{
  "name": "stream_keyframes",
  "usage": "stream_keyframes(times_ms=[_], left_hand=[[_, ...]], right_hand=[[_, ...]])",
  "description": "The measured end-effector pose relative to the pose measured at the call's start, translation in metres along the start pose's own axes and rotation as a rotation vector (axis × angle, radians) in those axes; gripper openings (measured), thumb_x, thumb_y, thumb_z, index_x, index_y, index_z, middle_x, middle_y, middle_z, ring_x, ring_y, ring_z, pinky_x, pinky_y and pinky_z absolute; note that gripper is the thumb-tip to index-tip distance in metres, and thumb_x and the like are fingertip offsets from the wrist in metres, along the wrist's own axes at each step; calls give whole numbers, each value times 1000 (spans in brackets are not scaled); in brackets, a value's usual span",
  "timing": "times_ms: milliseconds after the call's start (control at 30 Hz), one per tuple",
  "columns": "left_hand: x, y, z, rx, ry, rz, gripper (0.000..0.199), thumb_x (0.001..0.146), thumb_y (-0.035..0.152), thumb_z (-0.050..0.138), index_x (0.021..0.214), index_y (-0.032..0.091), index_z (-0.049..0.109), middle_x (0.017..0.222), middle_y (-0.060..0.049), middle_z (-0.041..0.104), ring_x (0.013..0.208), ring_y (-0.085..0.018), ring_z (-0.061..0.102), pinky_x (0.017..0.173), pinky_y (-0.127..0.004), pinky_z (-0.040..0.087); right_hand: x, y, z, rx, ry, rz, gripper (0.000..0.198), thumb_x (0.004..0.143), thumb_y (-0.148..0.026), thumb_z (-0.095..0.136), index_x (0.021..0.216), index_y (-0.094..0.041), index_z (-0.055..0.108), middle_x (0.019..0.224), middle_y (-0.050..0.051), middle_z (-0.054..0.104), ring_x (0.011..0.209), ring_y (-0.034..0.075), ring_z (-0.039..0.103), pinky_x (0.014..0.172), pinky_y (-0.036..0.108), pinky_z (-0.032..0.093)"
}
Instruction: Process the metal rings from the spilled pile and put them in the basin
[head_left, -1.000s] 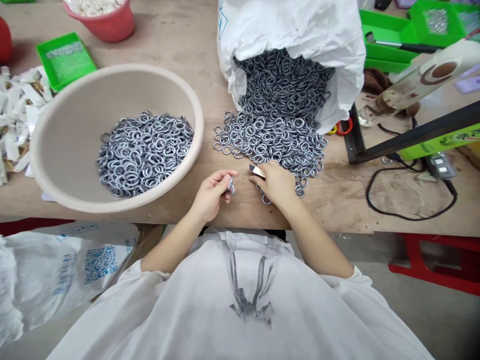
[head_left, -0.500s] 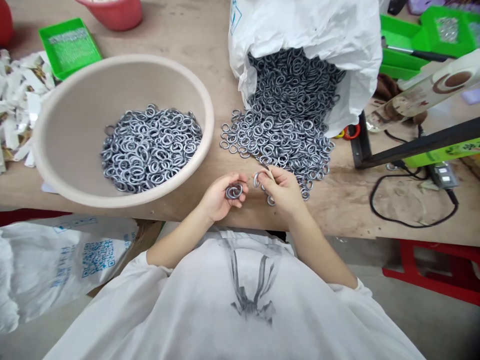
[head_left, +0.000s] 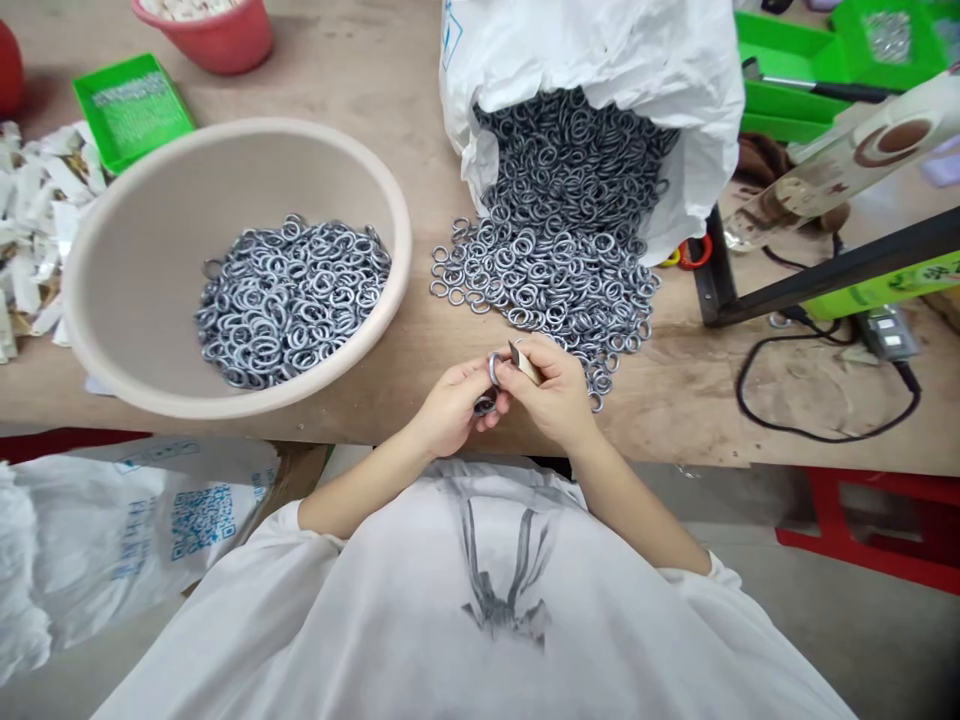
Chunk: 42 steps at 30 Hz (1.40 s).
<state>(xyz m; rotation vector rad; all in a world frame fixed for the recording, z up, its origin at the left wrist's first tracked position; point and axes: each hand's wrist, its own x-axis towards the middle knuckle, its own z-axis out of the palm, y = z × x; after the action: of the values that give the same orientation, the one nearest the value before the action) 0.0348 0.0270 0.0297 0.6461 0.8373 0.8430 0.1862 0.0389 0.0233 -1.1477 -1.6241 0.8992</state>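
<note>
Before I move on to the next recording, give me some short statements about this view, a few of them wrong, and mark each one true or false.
1. The left hand and the right hand are close together, with a grey ring between them. True.
2. The left hand holds nothing. False: at least one dark ring shows in its grasp.
3. A small bladed tool is in the right hand. True.
4. The beige basin is empty. False: a heap of rings lies in it.
5. The white sack is closed. False: its mouth is open.
6. Loose rings lie on the table just outside the sack's mouth. True.
</note>
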Motion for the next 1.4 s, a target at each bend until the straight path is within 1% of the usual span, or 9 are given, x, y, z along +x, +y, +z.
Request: stream_keyframes(times_ms=[200,367,633,733,900,1000,1100,1200,1400], left_hand=[[-1,8,5,-6,135,55,36,74,45,70,69,18,47,52,7,49,39,-5,43,36,-16,26],[-2,8,7,-12,177,45,30,71,40,68,71,19,46,51,9,45,38,-4,40,36,-15,25],[-5,6,1,12,41,41,41,75,49,73,69,19,45,54,6,48,41,-4,40,39,-16,26],[-6,8,-3,8,5,62,43,77,50,72,67,19,45,55,5,50,41,-5,41,40,-17,29],[-2,12,-18,0,88,81,30,76,42,72,80,16,57,63,1,62,42,-6,48,39,-18,31],[2,13,-26,-2,132,108,29,72,30,72,96,17,63,69,1,67,44,-7,51,38,-17,31],[6,12,-30,-37,166,93,22,69,27,67,86,16,62,69,0,66,46,-8,53,37,-17,32],[9,9,-27,-72,149,11,24,74,38,63,78,15,60,71,-3,65,49,-10,55,36,-17,33],[9,0,-13,-93,-149,-219,44,86,59,64,83,16,57,59,3,51,38,-4,36,34,-15,20]], right_hand=[[-7,-11,-6,-273,-69,-190,41,97,-57,53,83,-21,66,74,2,63,68,15,55,63,29,40],[-12,-17,-4,-378,-111,-195,48,99,-58,48,70,-21,56,66,0,55,62,13,49,58,28,33],[3,6,-11,-335,-78,62,51,98,-60,45,67,-22,59,61,0,56,59,15,49,60,29,33],[13,23,-19,-504,10,168,44,97,-56,49,77,-21,66,70,3,63,65,18,54,61,29,33],[14,34,-18,-946,-112,251,29,89,-45,67,101,-20,75,99,11,70,80,25,62,61,31,31],[13,35,-16,-988,-141,290,22,92,-36,62,98,-20,76,99,11,70,78,23,61,60,31,30],[15,36,-19,-792,-87,244,22,93,-35,60,89,-21,76,88,8,67,78,22,60,64,31,34],[14,29,-19,-326,-76,215,34,94,-48,57,82,-21,75,72,4,62,73,20,58,66,31,40],[6,5,-11,458,-284,429,45,80,-65,71,72,-21,67,67,1,62,57,13,51,51,26,35]])
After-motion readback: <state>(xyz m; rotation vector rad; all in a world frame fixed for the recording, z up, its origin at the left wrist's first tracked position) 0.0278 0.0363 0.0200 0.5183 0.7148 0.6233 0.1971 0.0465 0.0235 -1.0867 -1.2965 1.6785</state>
